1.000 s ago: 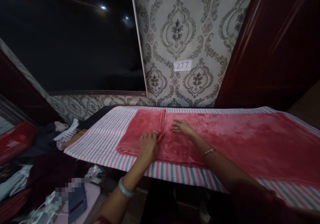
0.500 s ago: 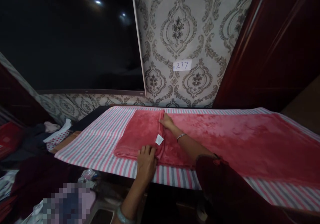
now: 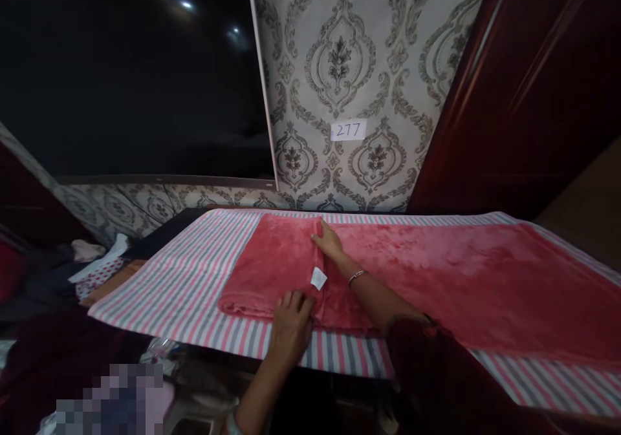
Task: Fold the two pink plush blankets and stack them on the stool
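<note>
A plush coral-red blanket [image 3: 466,273] lies along a striped cloth, its left end folded over into a thick layered pad [image 3: 272,254]. A small white tag [image 3: 318,278] sticks out by the folded flap's right edge. My right hand [image 3: 328,241] grips that edge at its far end, thumb over the fold, with a thin bracelet on the wrist. At the near end of the same edge, my left hand [image 3: 292,324] has its fingers curled on the blanket; their tips are partly sunk in the plush.
Pink, grey and white stripes cover the cloth [image 3: 169,273] beneath the blanket. Behind stand a large dark television [image 3: 136,86] and a patterned wall with a paper marked 277 [image 3: 348,129]. Dark red wood panelling [image 3: 490,112] rises at right. Clothes [image 3: 53,351] are heaped at lower left.
The folded flap's right edge and its tag have shifted slightly to the right, along with both hands. The camera view has also moved a little.
</note>
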A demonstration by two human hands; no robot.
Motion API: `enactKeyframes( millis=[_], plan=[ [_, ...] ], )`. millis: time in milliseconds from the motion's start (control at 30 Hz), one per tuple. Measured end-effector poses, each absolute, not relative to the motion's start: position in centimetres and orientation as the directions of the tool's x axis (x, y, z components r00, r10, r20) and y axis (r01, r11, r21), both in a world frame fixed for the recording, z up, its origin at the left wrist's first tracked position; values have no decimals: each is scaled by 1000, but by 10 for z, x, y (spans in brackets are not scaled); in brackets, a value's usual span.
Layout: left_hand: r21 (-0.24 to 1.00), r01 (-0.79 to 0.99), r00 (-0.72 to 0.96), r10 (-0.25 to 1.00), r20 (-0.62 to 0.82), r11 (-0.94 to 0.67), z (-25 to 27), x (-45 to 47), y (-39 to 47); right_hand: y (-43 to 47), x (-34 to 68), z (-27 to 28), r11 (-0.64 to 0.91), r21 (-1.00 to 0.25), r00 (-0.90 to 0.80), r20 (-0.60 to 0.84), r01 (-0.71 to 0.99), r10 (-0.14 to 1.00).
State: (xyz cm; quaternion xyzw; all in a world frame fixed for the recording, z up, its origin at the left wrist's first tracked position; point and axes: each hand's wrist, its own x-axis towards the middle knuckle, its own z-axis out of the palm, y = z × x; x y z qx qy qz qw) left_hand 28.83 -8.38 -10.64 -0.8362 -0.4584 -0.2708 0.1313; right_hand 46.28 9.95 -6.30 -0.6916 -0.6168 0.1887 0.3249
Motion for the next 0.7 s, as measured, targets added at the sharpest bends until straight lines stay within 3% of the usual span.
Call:
enactKeyframes(
  millis=[200,333,467,567,633,700],
  plan=[
    [1,785,469,595,653,-620,-108,282,-81,103,459,-52,-10,-616,117,134,788,984],
    [20,782,510,658,554,-623,-114,285,-82,95,466,-50,-51,-568,121,87,822,989],
    [163,700,549,670,500,-696,-105,280,-89,86,465,-38,-81,-517,141,78,852,987],
    [268,604,578,644,500,-751,-77,264,-81,71,450,-29,-21,-477,92,127,879,988],
    [270,703,494,725,481,-658,-54,249,-64,57,437,-30,72,-429,0,165,900,986],
    [186,872,355,846,399,-453,-38,235,-43,43,427,-38,134,-372,-75,169,918,983]
  ],
)
